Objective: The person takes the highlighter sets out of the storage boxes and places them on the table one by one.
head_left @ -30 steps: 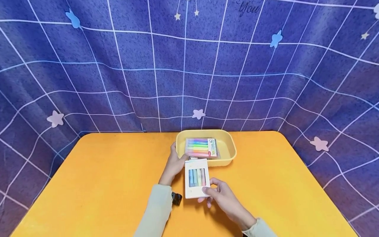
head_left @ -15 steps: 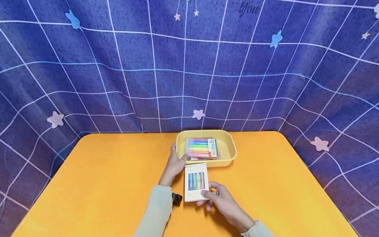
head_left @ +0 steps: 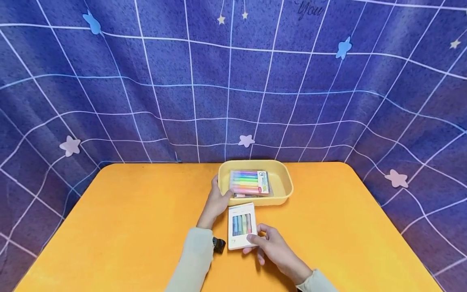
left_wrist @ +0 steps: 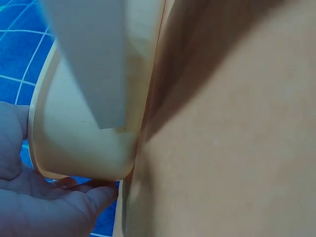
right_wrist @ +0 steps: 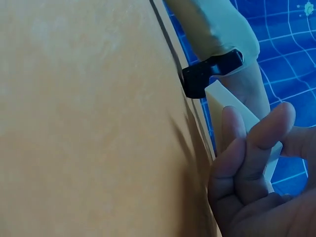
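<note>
Head view, right fingers pinching flat white windowed box, left fingers gripping smooth yellow round-cornered tray

White box — lettering too small

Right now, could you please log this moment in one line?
left hand: grips yellow oblong tray; right hand: holds white windowed box

The left forearm points toward 1 o'clock; the left hand grips with thumb and fingers. The right forearm points toward 10 o'clock; the right hand pinches between thumb and fingers.
</note>
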### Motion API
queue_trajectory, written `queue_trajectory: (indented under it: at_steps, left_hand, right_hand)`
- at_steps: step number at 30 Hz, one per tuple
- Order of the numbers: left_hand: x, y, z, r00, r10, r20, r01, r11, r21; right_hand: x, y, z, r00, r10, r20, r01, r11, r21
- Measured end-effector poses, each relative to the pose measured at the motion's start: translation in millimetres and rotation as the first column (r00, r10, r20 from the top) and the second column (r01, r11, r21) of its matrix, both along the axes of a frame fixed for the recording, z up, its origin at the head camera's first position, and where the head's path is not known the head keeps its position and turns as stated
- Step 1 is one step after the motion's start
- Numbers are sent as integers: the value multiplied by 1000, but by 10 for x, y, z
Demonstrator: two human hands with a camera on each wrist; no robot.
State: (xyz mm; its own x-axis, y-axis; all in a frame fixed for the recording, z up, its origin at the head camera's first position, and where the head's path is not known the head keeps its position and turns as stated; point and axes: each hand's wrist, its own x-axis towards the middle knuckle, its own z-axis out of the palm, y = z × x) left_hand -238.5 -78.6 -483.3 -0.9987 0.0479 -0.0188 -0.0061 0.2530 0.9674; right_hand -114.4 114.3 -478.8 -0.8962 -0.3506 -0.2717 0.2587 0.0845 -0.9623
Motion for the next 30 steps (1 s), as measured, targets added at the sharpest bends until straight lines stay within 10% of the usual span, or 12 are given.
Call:
queue_trajectory:
  at_steps: [30]
  left_hand:
    - [-25,-18,9,999,9,44,-9,1000,-9]
  right_hand:
    - [16,12,28,998,29,-54,-21,989,146]
